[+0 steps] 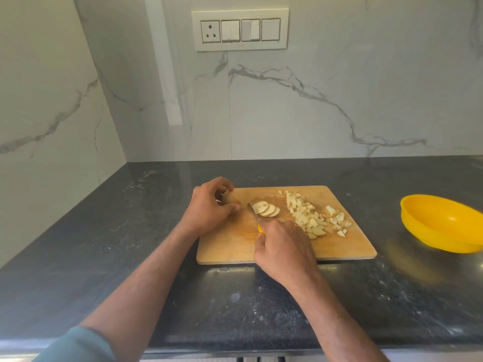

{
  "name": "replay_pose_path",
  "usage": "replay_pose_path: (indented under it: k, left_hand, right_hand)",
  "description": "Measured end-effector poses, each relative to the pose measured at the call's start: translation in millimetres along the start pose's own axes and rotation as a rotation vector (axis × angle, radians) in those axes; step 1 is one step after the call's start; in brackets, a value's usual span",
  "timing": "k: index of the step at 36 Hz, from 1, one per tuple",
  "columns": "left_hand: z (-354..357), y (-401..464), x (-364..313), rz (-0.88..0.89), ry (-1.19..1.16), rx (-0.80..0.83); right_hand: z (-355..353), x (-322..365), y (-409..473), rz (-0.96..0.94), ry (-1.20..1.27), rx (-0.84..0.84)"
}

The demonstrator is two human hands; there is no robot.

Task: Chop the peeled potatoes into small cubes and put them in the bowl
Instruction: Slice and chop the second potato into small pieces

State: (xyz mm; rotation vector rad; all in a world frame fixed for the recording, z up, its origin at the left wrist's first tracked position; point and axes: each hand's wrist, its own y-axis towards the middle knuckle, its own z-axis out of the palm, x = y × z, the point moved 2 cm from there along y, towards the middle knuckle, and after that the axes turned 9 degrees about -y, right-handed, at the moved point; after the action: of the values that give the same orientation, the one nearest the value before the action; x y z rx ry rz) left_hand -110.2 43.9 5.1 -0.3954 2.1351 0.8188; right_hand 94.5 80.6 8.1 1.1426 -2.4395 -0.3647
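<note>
Reaching in from the near edge, two bare forearms cross a dark, speckled, glossy stone surface (109, 231), the left one showing a grey-blue sleeve (75, 343) at the bottom. The right hand (283, 248) curls its fingers round the yellow handle of a small steel-bladed knife (254, 215); the blade's long axis runs away from the person and slightly left, its tip resting beside a short fanned row of pale round potato slices (266, 209). The slices overlap one another, lying flat, the row running left to right near the middle of a rectangular light wooden chopping board (339, 246) with rounded corners and a scuffed, stained face. The left hand (209, 207) sits at the board's far-left corner, fingers curled with the thumb lying along the board; something pale shows under the fingers, but whether it holds anything cannot be told. Right of the slices lies a loose heap of small, irregular, cream-coloured potato cubes (311, 218), stretching from the far side of the board toward its near right. Well apart to the right on the surface stands a smooth round yellow plastic bowl (441, 223), partly cut off by the frame. Beyond, a white grey-veined marble wall (313, 105) carries a cream switch plate with a socket (240, 30).
</note>
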Motion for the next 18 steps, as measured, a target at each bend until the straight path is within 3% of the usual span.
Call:
replay_pose_path:
  k: [12,18]
  left_hand:
    - [9,-2,-4,0.013,-0.189,0.253]
    - [8,-3,-5,0.027,-0.201,0.229]
  right_hand:
    - [-2,-6,1,0.028,0.055,-0.099]
    - [-3,-8,1,0.024,0.145,-0.114]
